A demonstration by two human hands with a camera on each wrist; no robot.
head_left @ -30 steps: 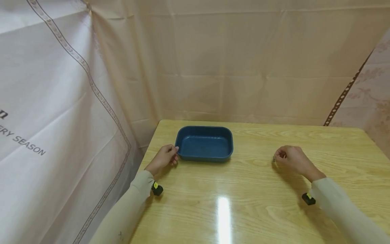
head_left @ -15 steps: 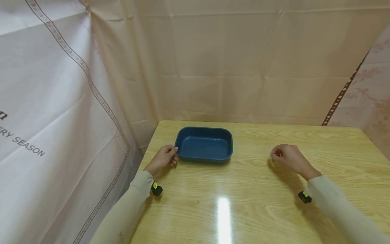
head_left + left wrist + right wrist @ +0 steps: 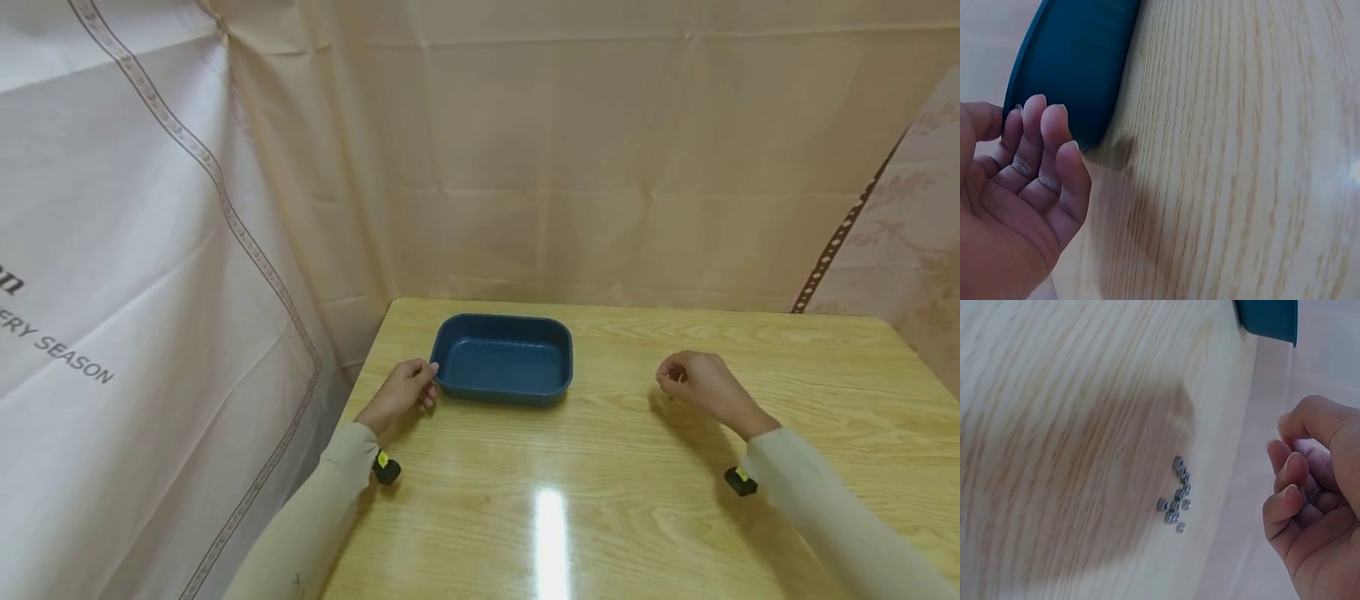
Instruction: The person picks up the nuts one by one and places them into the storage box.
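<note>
A dark blue rectangular tray (image 3: 501, 360) stands at the back left of the table. My left hand (image 3: 402, 389) grips its left rim between thumb and forefinger; in the left wrist view the other fingers of this hand (image 3: 1029, 187) curl loosely beneath. To the right, my right hand (image 3: 708, 387) hovers above the table, thumb and forefinger pinched, seemingly round one small nut that they hide. Several small metal nuts (image 3: 1179, 495) lie in a loose cluster beside this hand (image 3: 1319, 500) in the right wrist view. From the head, the hand largely covers them.
The table (image 3: 630, 500) has a light wood-grain top with a bright reflection near the front. Behind it hangs a beige cloth (image 3: 540, 150), and a white printed cloth (image 3: 135, 292) hangs at the left. A black wrist camera (image 3: 742, 481) sits under the right sleeve.
My right hand has risen a little off the nuts and shifted left towards the tray, fingertips still pinched. My left hand stays at the tray's rim.
</note>
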